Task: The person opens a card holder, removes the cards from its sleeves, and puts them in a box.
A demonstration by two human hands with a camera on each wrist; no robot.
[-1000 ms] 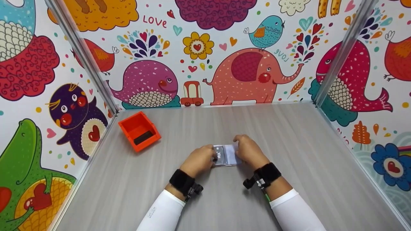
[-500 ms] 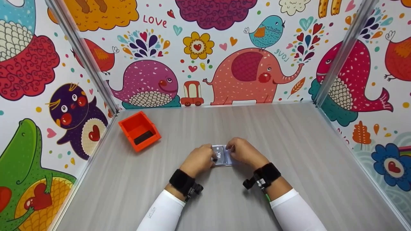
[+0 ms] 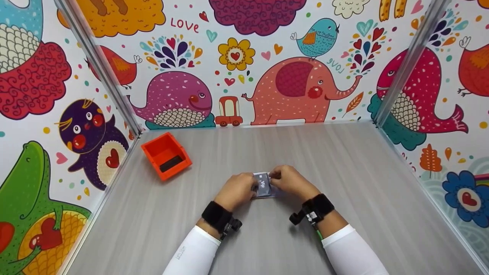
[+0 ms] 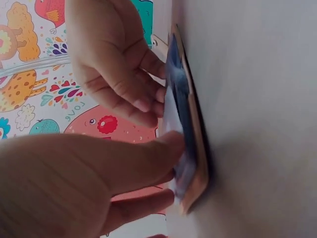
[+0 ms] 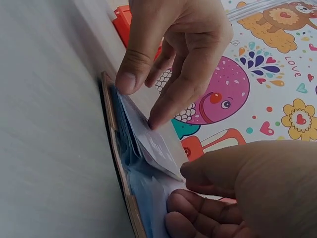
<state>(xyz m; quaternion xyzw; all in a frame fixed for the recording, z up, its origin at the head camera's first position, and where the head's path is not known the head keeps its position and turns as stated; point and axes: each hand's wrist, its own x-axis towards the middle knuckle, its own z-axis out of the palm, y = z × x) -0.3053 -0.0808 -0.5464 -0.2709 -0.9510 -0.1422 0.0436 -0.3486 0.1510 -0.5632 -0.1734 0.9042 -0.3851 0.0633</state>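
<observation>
An open card holder with clear plastic sleeves (image 5: 143, 198) and a tan-edged cover (image 4: 200, 168) lies on the table in front of me. A dark grey card marked "Vip" (image 3: 263, 184) shows over its left half, its right edge raised in the right wrist view. My left hand (image 3: 237, 189) grips the holder's left end, thumb on top of the sleeves. From the right, my right hand (image 3: 292, 181) pinches the card's right edge between thumb and fingers. The holder's right half is mostly hidden under that hand in the head view.
An orange bin (image 3: 156, 165) with a dark rectangular patch (image 3: 170, 163) inside stands at the back left of the grey table (image 3: 263, 244). Walls printed with cartoon animals (image 3: 290, 95) close in the table at the back and both sides.
My right hand has moved left from the holder's right end to the card's edge. The card has since shifted slightly to the right. My left hand stays in place.
</observation>
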